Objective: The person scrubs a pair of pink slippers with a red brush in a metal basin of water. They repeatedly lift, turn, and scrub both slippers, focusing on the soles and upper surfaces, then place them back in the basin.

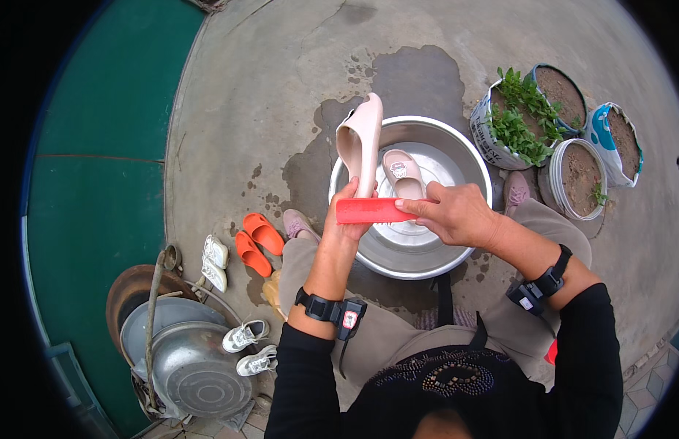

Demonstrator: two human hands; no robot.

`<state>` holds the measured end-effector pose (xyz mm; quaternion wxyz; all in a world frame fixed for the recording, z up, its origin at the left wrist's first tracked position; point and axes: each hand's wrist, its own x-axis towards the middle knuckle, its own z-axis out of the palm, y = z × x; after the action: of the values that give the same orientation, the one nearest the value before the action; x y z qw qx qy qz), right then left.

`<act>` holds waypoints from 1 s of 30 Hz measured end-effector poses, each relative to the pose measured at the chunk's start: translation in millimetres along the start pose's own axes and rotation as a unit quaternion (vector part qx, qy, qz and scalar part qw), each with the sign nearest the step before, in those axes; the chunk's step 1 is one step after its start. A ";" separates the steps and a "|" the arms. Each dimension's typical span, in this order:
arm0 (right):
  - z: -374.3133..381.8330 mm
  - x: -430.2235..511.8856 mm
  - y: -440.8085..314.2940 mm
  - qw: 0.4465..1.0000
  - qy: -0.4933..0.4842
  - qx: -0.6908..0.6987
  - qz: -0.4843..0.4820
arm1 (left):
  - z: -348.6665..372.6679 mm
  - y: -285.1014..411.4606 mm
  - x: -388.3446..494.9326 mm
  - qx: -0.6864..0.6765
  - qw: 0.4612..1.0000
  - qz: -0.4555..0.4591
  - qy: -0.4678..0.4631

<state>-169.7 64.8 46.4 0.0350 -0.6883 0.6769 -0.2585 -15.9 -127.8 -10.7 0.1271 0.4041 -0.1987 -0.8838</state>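
Observation:
My left hand [350, 217] grips the heel end of a pale pink slide sandal [368, 145], held tilted on its side above the left part of a metal basin [485, 164]. In my right hand [454, 214] is a red plastic scrubbing brush [367, 211], its bristles pointing down beside the sandal's heel and over my left palm. A second pale pink slide [403, 173] with a small cartoon decoration on its strap lies in the basin, where there is some water. My right hand partly hides its heel.
Orange slides [263, 233], white shoes [214, 263] and white sneakers [245, 336] stand on the concrete at left, near an upturned metal bowl [194, 367]. Leafy plants [518, 123] in a bag and soil-filled containers [578, 178] are at right. Wet patches surround the basin.

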 end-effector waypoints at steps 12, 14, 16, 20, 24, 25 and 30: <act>-35.5 21.7 10.7 0.980 0.077 0.108 0.148 | 19.7 1.9 -9.6 0.090 0.964 0.248 0.020; -27.4 12.4 4.3 0.989 -0.048 0.059 0.130 | 20.5 2.7 -14.5 -0.009 0.977 0.206 -0.049; -14.6 5.4 0.0 0.987 -0.037 0.030 0.151 | 21.3 2.0 -18.3 -0.054 0.979 0.172 -0.093; 0.1 8.2 -5.0 0.984 0.045 0.006 0.170 | 23.8 2.0 -17.4 -0.068 0.969 0.179 -0.155; 0.6 9.8 -25.8 0.977 -0.065 0.101 0.177 | 26.4 0.8 -13.4 -0.067 0.968 0.149 -0.192; 0.9 6.6 -32.2 0.978 -0.046 0.120 0.162 | 26.2 2.5 -13.1 -0.048 0.973 0.164 -0.153; 14.5 0.2 -24.5 0.975 -0.058 0.098 0.189 | 31.2 0.7 -8.6 -0.012 0.976 0.206 -0.076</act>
<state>-141.5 62.2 43.7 0.1893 -0.5553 0.7628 -0.2719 -34.2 -117.4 13.8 0.2956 0.2845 -0.2756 -0.8693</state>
